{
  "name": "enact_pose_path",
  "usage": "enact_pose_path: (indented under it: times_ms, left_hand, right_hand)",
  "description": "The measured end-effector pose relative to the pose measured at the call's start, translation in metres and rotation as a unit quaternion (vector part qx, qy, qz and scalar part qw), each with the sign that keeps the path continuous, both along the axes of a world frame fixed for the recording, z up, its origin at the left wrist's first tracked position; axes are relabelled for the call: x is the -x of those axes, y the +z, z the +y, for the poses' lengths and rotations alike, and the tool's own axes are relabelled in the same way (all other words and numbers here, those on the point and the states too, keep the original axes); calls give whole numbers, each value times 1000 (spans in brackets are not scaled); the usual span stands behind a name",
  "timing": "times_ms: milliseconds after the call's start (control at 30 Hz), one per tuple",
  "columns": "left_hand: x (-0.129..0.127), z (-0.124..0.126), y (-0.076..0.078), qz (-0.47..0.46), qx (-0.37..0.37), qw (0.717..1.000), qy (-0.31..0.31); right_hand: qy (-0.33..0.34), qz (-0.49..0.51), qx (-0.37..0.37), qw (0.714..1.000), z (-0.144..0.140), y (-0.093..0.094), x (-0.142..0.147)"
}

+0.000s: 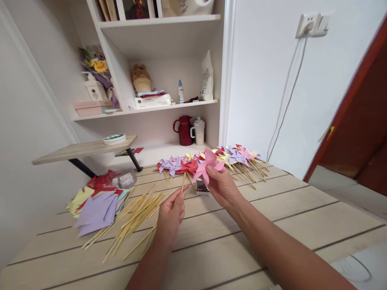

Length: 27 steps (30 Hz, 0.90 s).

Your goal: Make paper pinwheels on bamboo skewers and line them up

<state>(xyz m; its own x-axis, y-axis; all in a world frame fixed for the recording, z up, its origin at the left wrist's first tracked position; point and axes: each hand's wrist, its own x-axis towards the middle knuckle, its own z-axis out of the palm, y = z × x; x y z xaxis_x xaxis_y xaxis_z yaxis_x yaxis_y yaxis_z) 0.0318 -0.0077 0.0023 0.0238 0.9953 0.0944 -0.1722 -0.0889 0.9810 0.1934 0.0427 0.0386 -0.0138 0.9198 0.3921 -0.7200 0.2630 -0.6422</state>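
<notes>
A pink paper pinwheel (208, 163) is pinched in my right hand (222, 183), raised over the middle of the table. To its left, my left hand (173, 211) is closed around a thin wooden stick (183, 183) that points upward. The stick's tip and the pinwheel are apart. Just below the pinwheel sits a small box (202, 188), partly covered by it; its contents are hard to make out. More loose wooden sticks (134, 217) lie in a pile left of my left hand. Beside them rests a stack of purple paper squares (98, 213).
Several finished pinwheels (242, 157) on sticks lie along the table's back edge. A small raised shelf (84, 148) with a white round roll (115, 139) stands at the left. Behind are a red jug (184, 131) and a cup (199, 132). A power cord (284, 96) hangs down the wall.
</notes>
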Motion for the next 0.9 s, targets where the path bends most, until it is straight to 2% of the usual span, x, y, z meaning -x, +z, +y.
enact_pose_path:
  times_ms: [100,167,233,333,433,500,567,700,900]
  left_hand:
    - [3,0,-3,1,-30,999,30]
    - [4,-1,-5,29,-48,997,49]
    - [4,-2,-7,75,-82,991,70]
    - [6,-4,-9,144,-160,972,94]
    - [8,-6,-8,182,-230,950,103]
    - [8,-8,-5,196,-249,942,110]
    - [8,-12,-1,206,-248,937,137]
    - [7,-22,6,209,-237,924,215]
    - [7,-28,7,223,-234,919,225]
  right_hand:
    - [-17,-59,-57,996,-10,4,-5]
    - [-32,-131,-121,983,-18,6,-8]
    - [-52,-215,-226,949,-25,9,-11]
    - [-117,-289,-354,882,-31,13,-14]
    - [-185,-327,-430,821,-31,15,-16]
    - [-213,-336,-456,796,-29,14,-17]
    - [-224,-340,-467,785,-29,14,-18]
    - [-218,-347,-468,783,-32,14,-18]
    - [-192,-333,-454,803,-35,13,-13]
